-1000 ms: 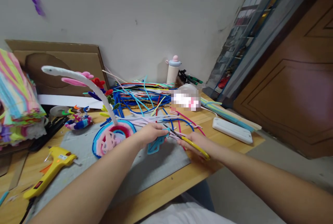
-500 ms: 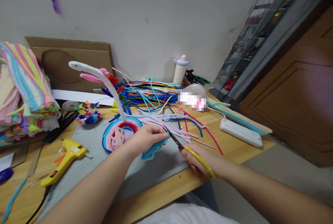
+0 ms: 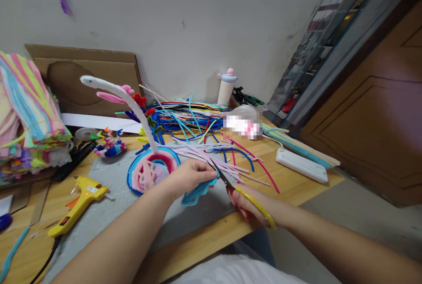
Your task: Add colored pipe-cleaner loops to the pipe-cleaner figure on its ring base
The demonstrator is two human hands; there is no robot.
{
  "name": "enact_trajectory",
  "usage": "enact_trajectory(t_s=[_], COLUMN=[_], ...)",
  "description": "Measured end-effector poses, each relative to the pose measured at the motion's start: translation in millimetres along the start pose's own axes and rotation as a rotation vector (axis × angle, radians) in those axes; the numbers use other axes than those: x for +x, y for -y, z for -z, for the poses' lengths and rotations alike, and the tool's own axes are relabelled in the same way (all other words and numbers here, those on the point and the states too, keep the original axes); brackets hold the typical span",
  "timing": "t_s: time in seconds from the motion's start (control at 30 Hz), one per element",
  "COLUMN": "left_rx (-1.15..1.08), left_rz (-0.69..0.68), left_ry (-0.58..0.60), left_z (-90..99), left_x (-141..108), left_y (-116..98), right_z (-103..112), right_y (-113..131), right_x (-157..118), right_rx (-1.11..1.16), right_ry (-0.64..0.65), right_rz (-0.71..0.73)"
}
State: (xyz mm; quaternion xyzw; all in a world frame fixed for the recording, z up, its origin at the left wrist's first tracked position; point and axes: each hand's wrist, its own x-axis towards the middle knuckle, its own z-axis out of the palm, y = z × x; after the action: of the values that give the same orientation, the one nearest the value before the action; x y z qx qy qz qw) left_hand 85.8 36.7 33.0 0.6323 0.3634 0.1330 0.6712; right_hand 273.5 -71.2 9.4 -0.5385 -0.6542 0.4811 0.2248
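Observation:
My left hand (image 3: 193,176) pinches a blue bent pipe-cleaner piece (image 3: 198,192) with zigzag loops, which hangs below the fingers above the grey mat (image 3: 184,227). In my right hand (image 3: 245,200) is a pair of yellow-handled scissors (image 3: 257,205). Their dark blades point up and left and reach the blue piece at my left fingertips. Just behind my left wrist lies a round coil of blue, pink and white pipe cleaners (image 3: 133,172). A long white stem (image 3: 145,125) rises from it, curving left. Pale pink pipe cleaners (image 3: 220,163) lie loose beyond my hands.
To the left are a yellow glue gun (image 3: 77,202) with a black cord and thick bundles of pastel pipe cleaners (image 3: 29,99). A white bottle (image 3: 227,88) stands by the wall. A white power strip (image 3: 301,165) lies near the table's right side.
The view has shifted slightly. Both hands stay together, with the blue piece and the scissor blades a little further right; the grips are unchanged.

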Motion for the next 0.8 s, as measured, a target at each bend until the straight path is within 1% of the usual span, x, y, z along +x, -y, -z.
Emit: enact_trajectory(t_s=[0.17,0.23,0.33,0.43,0.5,0.57,0.63,0.7,0.77,0.8], left_rx=[0.038,0.047,0.035,0.008,-0.009,-0.012,-0.008,-0.018,-0.043,-0.053], left_rz=[0.025,0.019,0.003,-0.02,-0.027,-0.019,-0.009,-0.019,-0.06,-0.086], left_ry=[-0.003,-0.001,0.014,0.023,0.02,0.009,-0.007,-0.023,-0.051,-0.074], left_z=[-1.8,-2.5,-3.5,-4.7,-5.1,-4.3,-1.8,2.1,6.6,8.9], left_x=[1.9,2.5,3.5,5.0,5.7,5.4,3.5,-0.7,-7.7,-12.2], left_y=[-0.1,-0.3,0.0,1.9,3.9,6.2,8.0,8.9,8.7,8.4], right_z=[-2.2,-4.2,-7.9,-12.3,-15.2,-15.5,-9.6,5.0,27.5,40.3], right_y=[-3.7,-5.3,-7.5,-9.7,-11.1,-12.5,-14.6,-18.8,-25.8,-30.1], right_x=[-2.6,-3.1,-2.2,-0.9,-0.4,0.5,3.5,9.9,19.3,24.5], right_rx=[-0.003,-0.033,-0.107,-0.149,-0.112,-0.021,0.067,0.079,-0.027,-0.105], right_ry=[-0.003,-0.038,-0.124,-0.177,-0.186,-0.173,-0.153,-0.169,-0.223,-0.206], right_rz=[-0.001,0.024,0.067,0.079,0.053,-0.024,-0.145,-0.262,-0.292,-0.254])
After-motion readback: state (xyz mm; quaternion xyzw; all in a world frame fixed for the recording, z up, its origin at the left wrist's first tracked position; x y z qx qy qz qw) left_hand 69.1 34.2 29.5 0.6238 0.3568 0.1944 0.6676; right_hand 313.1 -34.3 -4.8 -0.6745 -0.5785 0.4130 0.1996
